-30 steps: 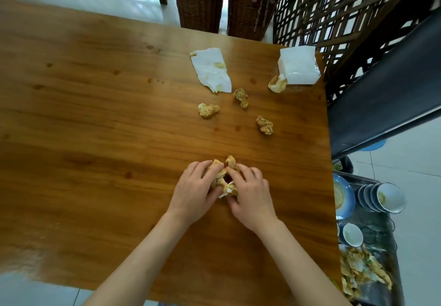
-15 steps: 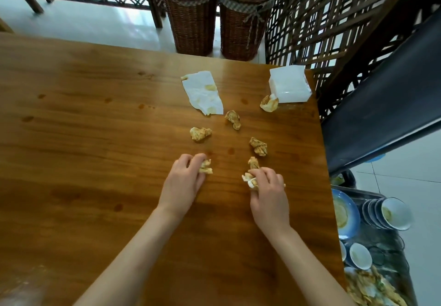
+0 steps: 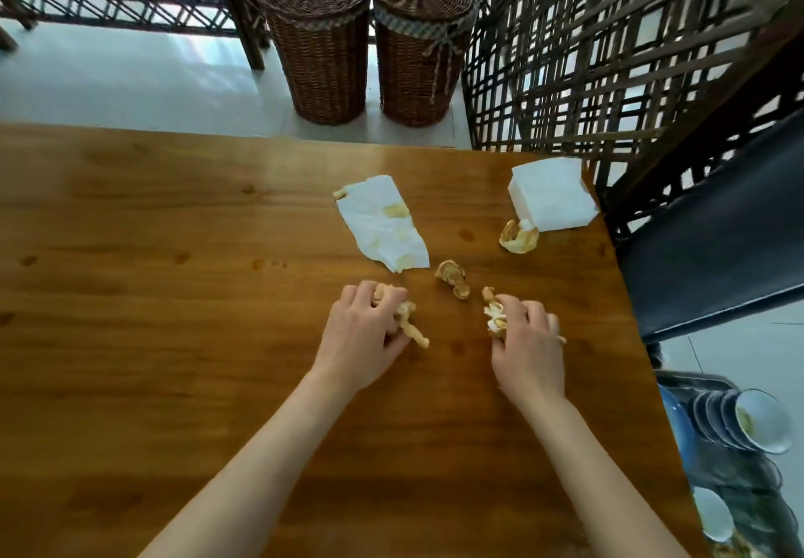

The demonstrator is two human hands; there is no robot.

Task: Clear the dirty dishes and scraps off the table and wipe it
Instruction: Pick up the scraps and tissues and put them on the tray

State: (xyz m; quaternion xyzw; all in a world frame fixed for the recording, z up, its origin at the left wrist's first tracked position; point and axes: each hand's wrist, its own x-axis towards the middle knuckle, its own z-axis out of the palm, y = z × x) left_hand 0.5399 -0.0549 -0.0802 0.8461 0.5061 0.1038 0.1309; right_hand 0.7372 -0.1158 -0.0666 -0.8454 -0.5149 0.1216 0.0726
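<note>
Both hands are down on the wooden worktop [image 3: 174, 340], each curled around a clump of scraps. With my left hand [image 3: 361, 340] I grip a bunch of yellowish peel pieces [image 3: 409, 322]; one strip sticks out from under my fingers towards my right hand [image 3: 528, 353]. That one closes on a second clump of peel [image 3: 494, 314], which shows pale and orange at my fingertips.

I place everything else from the stained napkin [image 3: 380, 222], which lies flat and crumpled on the worktop just beyond my left hand. A loose peel scrap [image 3: 452, 278] sits just right of the napkin's near corner, between my two hands and a little past them. Further right of the napkin, near the worktop's far right corner, stands a stack of clean white napkins [image 3: 550, 194], and a curled peel [image 3: 517, 235] lies touching its near left edge. Small dark spots mark the wood left of the napkin.

Off the worktop's right edge, well below the napkin's level, I see stacked bowls [image 3: 748, 425] lying on their side on a cart. Beyond the worktop's far edge stand two lidded wicker baskets [image 3: 317, 35] against a lattice screen [image 3: 609, 57].
</note>
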